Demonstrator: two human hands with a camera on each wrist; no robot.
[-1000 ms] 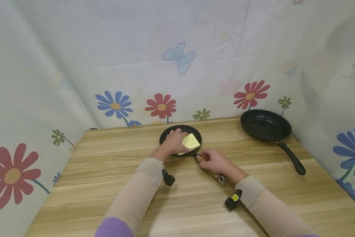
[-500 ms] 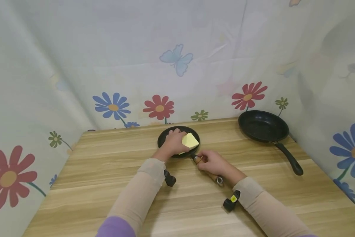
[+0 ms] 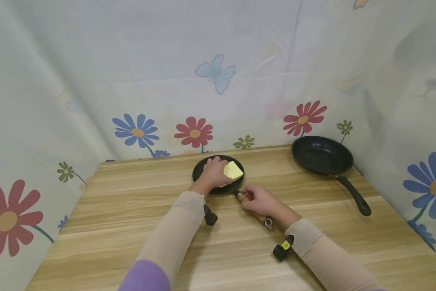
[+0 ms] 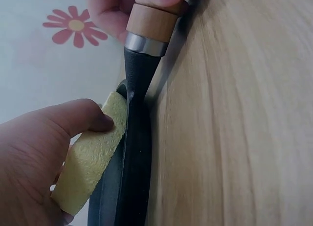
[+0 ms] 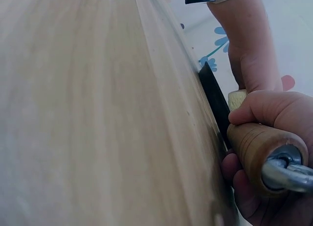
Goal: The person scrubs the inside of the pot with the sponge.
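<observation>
My left hand [image 3: 213, 174] grips a pale yellow sponge [image 3: 233, 171] inside a small black frying pan [image 3: 197, 169]. In the left wrist view the thumb presses along one face of the sponge [image 4: 90, 160], whose edge meets the pan's inner side. The pan rests on the table, its wooden handle [image 3: 263, 219] pointing toward me and to the right. Around that handle my right hand [image 3: 262, 201] is curled, near the metal collar. A metal hanging ring [image 5: 291, 176] shows at the handle's end in the right wrist view.
A larger black frying pan [image 3: 321, 155] sits at the back right of the wood-grain table [image 3: 138, 218], its black handle [image 3: 354, 195] toward the front right. Flower-printed cloth [image 3: 159, 93] hangs behind the table and along both sides.
The head view has shifted slightly, so everything drifts a little to the left. Both hands keep their hold on the sponge and the handle, with hardly any other movement.
</observation>
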